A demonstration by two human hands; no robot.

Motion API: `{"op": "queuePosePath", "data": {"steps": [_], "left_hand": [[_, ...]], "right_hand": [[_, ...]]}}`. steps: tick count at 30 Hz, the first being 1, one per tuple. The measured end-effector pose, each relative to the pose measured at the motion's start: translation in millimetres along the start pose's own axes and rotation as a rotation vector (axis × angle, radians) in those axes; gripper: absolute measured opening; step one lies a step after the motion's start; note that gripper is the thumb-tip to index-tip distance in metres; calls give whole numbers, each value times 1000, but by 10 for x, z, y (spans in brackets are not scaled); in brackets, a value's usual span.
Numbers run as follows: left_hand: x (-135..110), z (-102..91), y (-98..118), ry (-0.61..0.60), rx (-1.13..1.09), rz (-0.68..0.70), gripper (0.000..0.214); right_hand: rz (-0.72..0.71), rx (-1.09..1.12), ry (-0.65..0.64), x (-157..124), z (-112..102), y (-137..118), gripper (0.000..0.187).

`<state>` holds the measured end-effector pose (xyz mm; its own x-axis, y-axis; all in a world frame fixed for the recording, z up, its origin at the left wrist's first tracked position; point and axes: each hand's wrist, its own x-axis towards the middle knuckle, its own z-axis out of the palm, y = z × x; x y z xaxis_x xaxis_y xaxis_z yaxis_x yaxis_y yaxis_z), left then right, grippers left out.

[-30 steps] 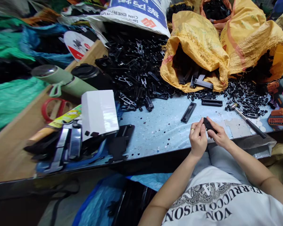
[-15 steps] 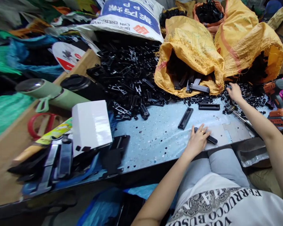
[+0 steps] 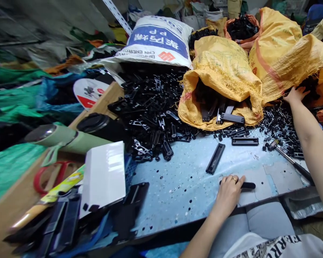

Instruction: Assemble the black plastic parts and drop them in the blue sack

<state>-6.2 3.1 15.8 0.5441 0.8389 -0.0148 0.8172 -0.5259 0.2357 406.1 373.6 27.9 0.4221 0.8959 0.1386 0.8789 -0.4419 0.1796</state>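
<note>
My left hand [image 3: 228, 190] is closed over a slim black plastic part [image 3: 248, 185] on the blue table, gripping it near the front edge; its right end sticks out past the fingers. Farther right, my right hand [image 3: 296, 94] reaches to the mouth of the right yellow woven sack [image 3: 281, 68], fingers apart and partly against the dark inside. I see nothing held in it. Two black channel-shaped parts, one slanted [image 3: 215, 158] and one lying crosswise [image 3: 244, 141], rest beyond my left hand. A hammer [image 3: 292, 161] lies below my right forearm.
Loose screws [image 3: 278, 122] are heaped before the sacks. Another yellow sack [image 3: 223, 61] spills grey-black parts. Black parts [image 3: 153, 111] pile up below a white printed sack [image 3: 158, 43]. At left are a green bottle [image 3: 67, 138], red-handled scissors [image 3: 40, 182] and a white box [image 3: 104, 175].
My right hand has moved from the screw heap up and right to the right sack's mouth. My left hand stays on the black part. The camera view has tilted up.
</note>
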Motion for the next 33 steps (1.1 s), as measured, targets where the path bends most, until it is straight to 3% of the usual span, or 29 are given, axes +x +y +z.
{"op": "queuePosePath", "data": {"steps": [2, 5, 8, 12, 16, 19, 23, 26, 30, 33], "left_hand": [[-7, -4, -11, 11, -21, -13, 39], [-6, 4, -20, 25, -50, -20, 39], [-2, 25, -22, 44, -58, -14, 38], [1, 56, -31, 75, -51, 3, 38], [14, 73, -19, 101, -40, 17, 39], [35, 76, 32, 130, -29, -17, 37], [51, 107, 103, 155, -12, -84, 36], [39, 164, 103, 177, -60, -112, 38], [61, 199, 94, 336, -324, -101, 49], [146, 146, 179, 457, -791, -142, 58]], "right_hand": [[67, 94, -10, 111, 14, 21, 88], [105, 167, 35, 109, -48, 34, 74], [163, 213, 32, -49, -159, 51, 66], [190, 219, 39, -384, -353, 78, 70], [111, 144, 87, -898, -640, 61, 68], [-40, 99, 43, -1423, -810, 54, 66], [-267, 114, -8, -2103, -874, 150, 73], [-382, 194, 25, -2490, -898, 323, 59], [-525, 548, 106, -2992, -1003, 593, 38], [-634, 951, -34, -3447, -1061, 664, 35]]}}
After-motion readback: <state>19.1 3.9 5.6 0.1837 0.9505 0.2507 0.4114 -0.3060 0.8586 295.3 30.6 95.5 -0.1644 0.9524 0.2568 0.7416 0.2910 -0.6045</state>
